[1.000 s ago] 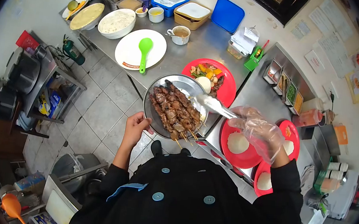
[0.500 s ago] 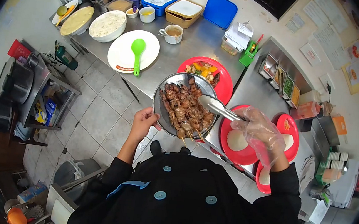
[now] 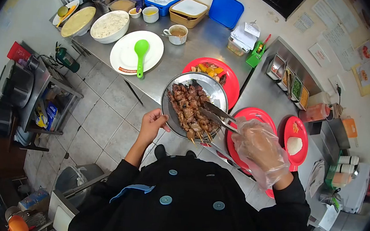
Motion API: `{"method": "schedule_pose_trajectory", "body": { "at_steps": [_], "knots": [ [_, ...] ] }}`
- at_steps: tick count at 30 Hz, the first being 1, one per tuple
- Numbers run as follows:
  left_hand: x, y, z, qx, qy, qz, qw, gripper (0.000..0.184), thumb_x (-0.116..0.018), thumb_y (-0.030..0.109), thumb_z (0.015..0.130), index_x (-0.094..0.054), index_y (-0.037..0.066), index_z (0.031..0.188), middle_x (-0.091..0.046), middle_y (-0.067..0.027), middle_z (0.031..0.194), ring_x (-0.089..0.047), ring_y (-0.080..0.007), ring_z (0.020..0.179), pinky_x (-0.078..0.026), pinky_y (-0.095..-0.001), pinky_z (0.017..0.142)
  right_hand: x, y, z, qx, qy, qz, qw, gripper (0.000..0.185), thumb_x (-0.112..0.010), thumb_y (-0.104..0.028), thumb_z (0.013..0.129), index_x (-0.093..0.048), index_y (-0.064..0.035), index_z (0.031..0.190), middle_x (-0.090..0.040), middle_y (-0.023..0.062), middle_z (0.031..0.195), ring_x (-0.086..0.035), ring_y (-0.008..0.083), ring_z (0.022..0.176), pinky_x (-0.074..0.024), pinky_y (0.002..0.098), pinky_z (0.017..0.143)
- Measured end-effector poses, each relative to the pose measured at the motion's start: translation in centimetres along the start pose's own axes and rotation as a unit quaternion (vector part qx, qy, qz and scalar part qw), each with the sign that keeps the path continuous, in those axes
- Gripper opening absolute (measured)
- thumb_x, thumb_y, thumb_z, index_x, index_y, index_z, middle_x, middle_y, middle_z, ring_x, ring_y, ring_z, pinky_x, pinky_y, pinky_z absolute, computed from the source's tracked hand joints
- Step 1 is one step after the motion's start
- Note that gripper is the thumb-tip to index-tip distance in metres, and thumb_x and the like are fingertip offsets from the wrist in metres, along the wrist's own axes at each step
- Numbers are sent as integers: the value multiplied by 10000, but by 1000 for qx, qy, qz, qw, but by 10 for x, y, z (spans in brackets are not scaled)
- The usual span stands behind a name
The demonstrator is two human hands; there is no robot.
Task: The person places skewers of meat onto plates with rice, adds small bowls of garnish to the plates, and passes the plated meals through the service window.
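Observation:
A round metal dish (image 3: 220, 95) holds several browned meat skewers (image 3: 189, 109), their stick ends pointing toward me. My left hand (image 3: 153, 123) pinches the dish's near-left rim between thumb and fingers. In a loose clear plastic glove, my right hand (image 3: 260, 146) grips metal tongs (image 3: 220, 118). The two tong arms are slightly apart, with their tips over the right side of the meat; I cannot tell whether they clasp a piece. Beneath the gloved hand lies a red plate (image 3: 257, 114), partly hidden. Behind the dish, another red plate (image 3: 232, 77) bears grilled vegetable pieces (image 3: 208, 69).
A further red plate (image 3: 291, 126) with a white rice mound (image 3: 294, 146) is at right. On the steel table stand a white plate (image 3: 122, 48) with a green spoon (image 3: 140, 56), a rice bowl (image 3: 109, 25) and a cup (image 3: 177, 34). Topping trays (image 3: 297, 89) line the right counter.
My right hand has turned over, rolling the tongs so both arms now show. The metal dish and my left hand have shifted slightly right.

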State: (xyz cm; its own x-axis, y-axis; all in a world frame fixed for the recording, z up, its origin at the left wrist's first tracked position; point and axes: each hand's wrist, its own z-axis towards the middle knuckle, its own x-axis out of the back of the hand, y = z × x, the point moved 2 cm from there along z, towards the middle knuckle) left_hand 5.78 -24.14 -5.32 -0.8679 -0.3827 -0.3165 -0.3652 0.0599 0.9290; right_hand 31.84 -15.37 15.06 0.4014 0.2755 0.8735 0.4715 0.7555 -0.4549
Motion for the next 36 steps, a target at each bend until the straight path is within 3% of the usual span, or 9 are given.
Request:
{"method": "schedule_pose_trajectory", "body": {
  "at_steps": [1,4,6,10,16,25,28,33,36],
  "knots": [
    [3,0,0,0,0,0,1000,124,-531,65,852,-530,10,741,-534,-24,626,-546,-121,492,-493,-249,493,9,-4,2,0,0,0,1000,253,-574,-151,790,-567,-29,1012,-553,147,780,-545,288,759,-438,391,700],
    [9,1,-1,2,-7,-3,1000,118,-536,71,851,-536,9,750,-537,-23,632,-546,-119,496,-491,-246,497,27,0,14,-261,-103,231,932,292,-572,-176,786,-588,-39,1043,-568,138,866,-541,278,784,-439,379,724],
    [11,5,1,1,-11,16,1000,124,-542,80,851,-536,13,746,-526,-13,630,-546,-114,504,-485,-238,500,40,7,29,-319,-238,-44,916,339,-576,-196,763,-621,-14,1045,-566,122,949,-546,250,841,-431,364,743],
    [14,13,1,-5,-25,20,999,128,-547,87,851,-538,15,745,-526,-12,635,-545,-110,509,-481,-235,500,26,43,-10,-242,-12,280,929,353,-575,-203,747,-644,26,1006,-550,110,995,-531,203,859,-418,326,720],
    [15,7,-1,-14,-36,38,999,142,-551,89,850,-534,20,727,-546,-20,653,-547,-114,511,-481,-237,500,9,46,-16,-210,-35,533,819,372,-590,-218,757,-625,66,995,-550,79,989,-479,130,783,-386,254,669],
    [15,8,-7,-9,-4,20,1000,147,-552,84,847,-528,23,715,-552,-23,652,-557,-122,512,-478,-239,492,18,14,-1,-346,-5,344,873,320,-639,-148,764,-586,23,1030,-574,96,995,-544,179,920,-402,260,773],
    [11,10,-7,-7,-8,21,1000,145,-552,83,848,-529,22,718,-546,-19,647,-558,-119,513,-474,-232,486,19,18,0,-333,61,500,798,315,-652,-91,765,-559,9,1048,-577,70,921,-551,146,853,-404,244,709],
    [7,11,-10,-9,-12,7,1000,138,-556,84,850,-536,19,730,-547,-17,651,-550,-110,511,-477,-231,485,3,21,8,-312,24,291,904,243,-629,-56,767,-582,30,989,-562,43,833,-515,104,747,-387,234,628],
    [11,10,-10,-13,-13,3,1000,142,-558,87,852,-535,19,729,-550,-19,655,-547,-110,510,-478,-232,486,16,8,16,-350,-28,322,879,236,-626,-56,766,-591,36,981,-563,44,839,-518,112,758,-393,239,642]
  ]
}}
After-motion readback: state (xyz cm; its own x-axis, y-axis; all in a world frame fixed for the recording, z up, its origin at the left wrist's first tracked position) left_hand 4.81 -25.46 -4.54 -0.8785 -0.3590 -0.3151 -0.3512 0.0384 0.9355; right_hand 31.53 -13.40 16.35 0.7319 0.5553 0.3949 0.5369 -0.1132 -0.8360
